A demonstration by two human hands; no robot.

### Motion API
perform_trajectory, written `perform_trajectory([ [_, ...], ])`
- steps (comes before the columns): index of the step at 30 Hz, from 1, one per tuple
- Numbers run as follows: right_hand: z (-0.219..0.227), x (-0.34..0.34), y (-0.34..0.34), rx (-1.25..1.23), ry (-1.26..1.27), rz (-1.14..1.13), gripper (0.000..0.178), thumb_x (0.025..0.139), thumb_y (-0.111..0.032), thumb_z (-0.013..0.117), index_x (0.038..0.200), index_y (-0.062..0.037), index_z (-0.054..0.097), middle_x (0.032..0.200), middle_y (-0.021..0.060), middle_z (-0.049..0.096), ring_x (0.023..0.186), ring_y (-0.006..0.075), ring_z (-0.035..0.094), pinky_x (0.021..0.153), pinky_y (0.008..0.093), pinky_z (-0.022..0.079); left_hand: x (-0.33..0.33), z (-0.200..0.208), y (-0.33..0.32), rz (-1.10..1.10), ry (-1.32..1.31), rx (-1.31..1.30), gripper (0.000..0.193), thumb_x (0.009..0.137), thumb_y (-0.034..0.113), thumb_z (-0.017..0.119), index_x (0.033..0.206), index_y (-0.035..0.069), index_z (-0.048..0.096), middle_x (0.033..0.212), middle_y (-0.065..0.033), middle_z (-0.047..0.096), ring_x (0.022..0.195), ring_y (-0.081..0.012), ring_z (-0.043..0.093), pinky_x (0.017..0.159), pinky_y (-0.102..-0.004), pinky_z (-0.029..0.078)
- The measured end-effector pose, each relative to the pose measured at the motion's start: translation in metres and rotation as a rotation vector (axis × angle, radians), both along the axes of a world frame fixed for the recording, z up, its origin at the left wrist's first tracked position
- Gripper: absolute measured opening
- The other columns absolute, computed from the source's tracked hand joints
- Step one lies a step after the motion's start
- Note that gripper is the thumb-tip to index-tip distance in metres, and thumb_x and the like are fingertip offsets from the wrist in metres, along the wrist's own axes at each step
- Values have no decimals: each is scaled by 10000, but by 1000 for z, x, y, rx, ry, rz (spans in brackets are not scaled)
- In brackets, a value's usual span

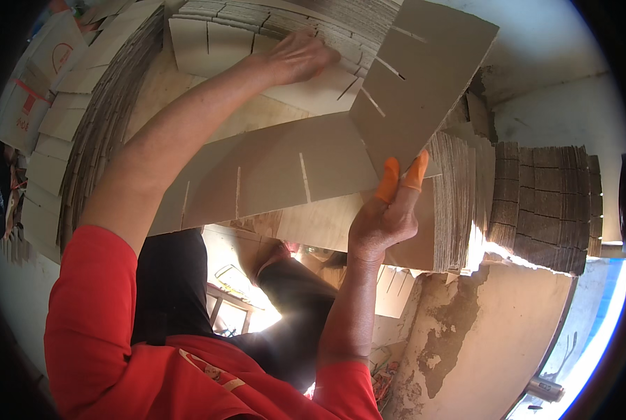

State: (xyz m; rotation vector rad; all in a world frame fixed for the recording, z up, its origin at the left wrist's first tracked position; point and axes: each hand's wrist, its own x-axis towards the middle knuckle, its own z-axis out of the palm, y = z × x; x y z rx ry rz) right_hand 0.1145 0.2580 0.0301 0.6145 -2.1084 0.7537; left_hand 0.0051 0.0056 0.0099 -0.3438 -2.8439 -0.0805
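Observation:
My right hand [390,210], with orange finger covers on two fingers, grips two slotted cardboard strips where they meet. One long grey strip [271,168] runs from there to the left, its slots along the lower edge. The other strip [432,70] slants up and to the right, its slots along its left side. My left hand [302,57] is raised at the far side, at the front edge of a stack of slotted cardboard [222,45]. Its fingers are curled, and what they hold, if anything, is hidden.
A tall cardboard stack [110,105] stands at the left, near a white box with red marks [36,94]. On the right are another stack [456,203] and bundled slotted strips [544,203]. A wooden board [159,91] lies beneath. My legs are below the work surface.

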Motion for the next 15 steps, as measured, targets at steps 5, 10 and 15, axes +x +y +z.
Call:
perform_trajectory([
  [5,-1,2,-1,22,-15,6,523,828,97,605,1319,59,429,1283,185,540,758,177,692,543,230,525,5,-3,-1,-45,11,-57,244,710,17,633,934,106,673,774,-73,640,955,-209,549,886,-372,416],
  [10,0,2,0,17,-20,24,454,828,99,598,1262,68,472,1277,205,534,823,221,696,575,247,549,18,7,13,-147,-23,5,187,728,42,586,876,95,687,708,-113,612,763,-275,578,692,-395,482],
  [15,-2,3,0,-1,-71,27,400,869,23,604,1263,20,530,1245,159,576,718,73,643,566,216,508,30,6,15,-295,157,62,68,716,75,561,744,62,621,645,-125,578,632,-302,572,527,-396,474],
])
